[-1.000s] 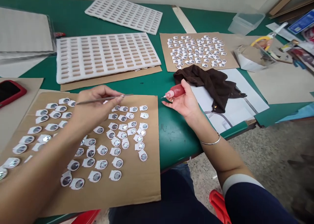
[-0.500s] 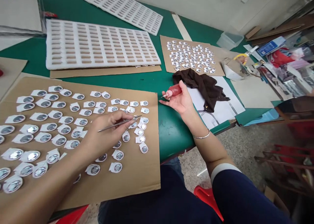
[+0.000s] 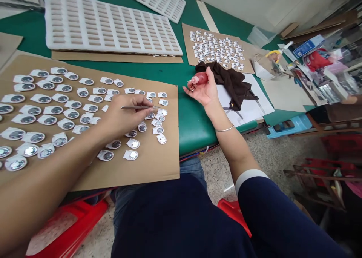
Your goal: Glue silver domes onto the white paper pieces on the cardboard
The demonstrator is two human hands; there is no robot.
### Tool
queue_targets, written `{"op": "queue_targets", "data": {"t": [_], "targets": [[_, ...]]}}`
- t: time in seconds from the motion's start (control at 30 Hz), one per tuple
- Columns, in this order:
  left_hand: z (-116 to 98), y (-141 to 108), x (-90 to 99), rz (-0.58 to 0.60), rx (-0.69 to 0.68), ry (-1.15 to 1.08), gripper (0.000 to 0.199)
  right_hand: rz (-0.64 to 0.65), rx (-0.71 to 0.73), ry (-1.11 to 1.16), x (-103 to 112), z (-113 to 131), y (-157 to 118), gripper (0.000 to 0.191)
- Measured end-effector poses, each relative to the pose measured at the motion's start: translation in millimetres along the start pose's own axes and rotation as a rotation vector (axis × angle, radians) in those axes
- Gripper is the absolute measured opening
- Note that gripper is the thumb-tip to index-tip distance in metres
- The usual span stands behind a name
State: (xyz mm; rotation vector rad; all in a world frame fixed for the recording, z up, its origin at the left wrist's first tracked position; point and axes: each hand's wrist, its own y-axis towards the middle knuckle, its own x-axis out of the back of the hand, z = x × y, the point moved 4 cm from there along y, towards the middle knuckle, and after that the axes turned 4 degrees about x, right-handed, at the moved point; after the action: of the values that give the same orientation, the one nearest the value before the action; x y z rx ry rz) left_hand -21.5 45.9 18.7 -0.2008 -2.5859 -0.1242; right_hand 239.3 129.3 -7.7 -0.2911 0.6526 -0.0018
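Note:
My left hand [image 3: 127,111] is closed around a thin metal tool [image 3: 135,107], palm down over a brown cardboard sheet [image 3: 158,167]. The tool's tip is beside a white tag with a round silvery piece [image 3: 162,112], near the sheet's right edge. Many similar pieces lie in loose rows on the sheet, some hidden under my left hand and forearm. To the right, palm up above the green table [image 3: 192,133], my right hand [image 3: 206,90] holds a small red bottle [image 3: 200,79] with a pink nozzle end, its thumb against the bottle and other fingers loosely spread.
White slotted foam trays [image 3: 113,24] lie at the back left. Another cardboard sheet [image 3: 185,43] with pieces is behind a dark brown cloth [image 3: 230,82] on white paper. A clear container [image 3: 260,37] and piled packets stand at right. Red stools are below the table.
The view has tilted downward, so the table appears higher. My left hand has turned the tool flatter, its tip now by a tag near the right edge. My right hand still holds the bottle.

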Motion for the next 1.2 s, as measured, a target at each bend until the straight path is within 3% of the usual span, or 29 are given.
{"op": "queue_targets", "data": {"t": [0.17,0.47,0.83,0.97,1.2], "targets": [[-1,-1,-1.9,0.0,0.059,0.003,0.016,-0.042,0.031,-0.011,5,2,1,0.044],[1,-1,-3.2,0.014,0.025,-0.032,0.015,-0.055,0.082,0.018,11,5,5,0.037],[-1,-1,1.4,0.036,0.088,-0.094,0.007,-0.027,0.045,0.042,10,1,5,0.044],[-1,-1,0.7,0.04,0.043,-0.155,0.005,-0.021,0.065,0.025,10,-1,4,0.043],[13,1,-4.9,0.115,0.08,-0.204,0.009,-0.049,0.054,0.025,11,-3,4,0.045]]}}
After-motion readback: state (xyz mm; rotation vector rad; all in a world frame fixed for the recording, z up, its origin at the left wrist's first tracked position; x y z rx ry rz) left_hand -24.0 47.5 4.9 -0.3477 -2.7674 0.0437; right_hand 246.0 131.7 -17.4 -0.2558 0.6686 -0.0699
